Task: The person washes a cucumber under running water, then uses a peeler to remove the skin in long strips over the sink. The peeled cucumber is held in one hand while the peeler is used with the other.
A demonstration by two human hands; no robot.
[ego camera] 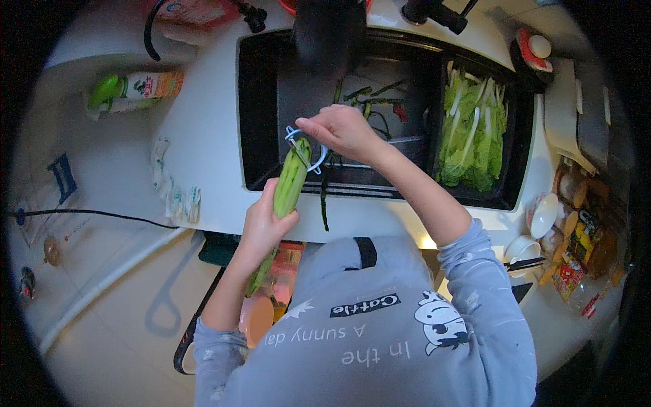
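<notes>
My left hand [266,220] is wrapped around the middle of a long cucumber [291,182], whose upper part is pale green with a few dark streaks. The cucumber slants up over the front edge of the sink, its lower end hanging near my forearm. In my right hand [346,129] is a light blue vegetable peeler [321,160], its blade lying across the cucumber near the top end. A dark strip of peel [324,203] hangs over the sink's front rim below the peeler. Dark green peelings [379,99] lie on the floor of the large basin.
Leafy green lettuce [473,132] fills the right-hand compartment of the black sink [259,112]. A dark faucet [329,35] reaches over the large basin. Bowls [541,214] stand on the right counter. A bottle with a green cap [137,89] lies at left.
</notes>
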